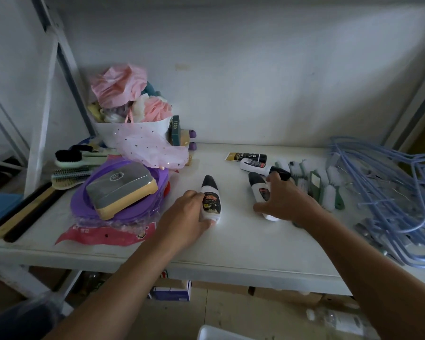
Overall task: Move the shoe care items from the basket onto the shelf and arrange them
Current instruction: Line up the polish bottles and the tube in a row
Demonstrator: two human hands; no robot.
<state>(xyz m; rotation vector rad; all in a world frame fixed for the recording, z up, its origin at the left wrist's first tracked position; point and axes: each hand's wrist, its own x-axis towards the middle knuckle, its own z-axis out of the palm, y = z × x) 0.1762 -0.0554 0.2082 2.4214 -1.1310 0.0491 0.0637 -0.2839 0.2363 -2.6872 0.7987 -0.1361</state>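
Two white shoe-polish bottles with black caps lie on the white shelf (231,246). My left hand (185,214) grips the left bottle (211,197), its cap pointing away from me. My right hand (284,200) is closed over the right bottle (260,190), thumb and fingers around its lower body. Behind them lie a third bottle (260,167) and a black tube (247,157). Several green-and-white brushes (324,185) lie right of my right hand. A white basket rim (221,333) shows at the bottom edge.
A purple basin stack (84,204) with a tan box on top sits at the left, beside brushes (71,173) and dark sticks. A white tub (133,133) of pink items stands at the back left. Blue hangers (388,197) fill the right end.
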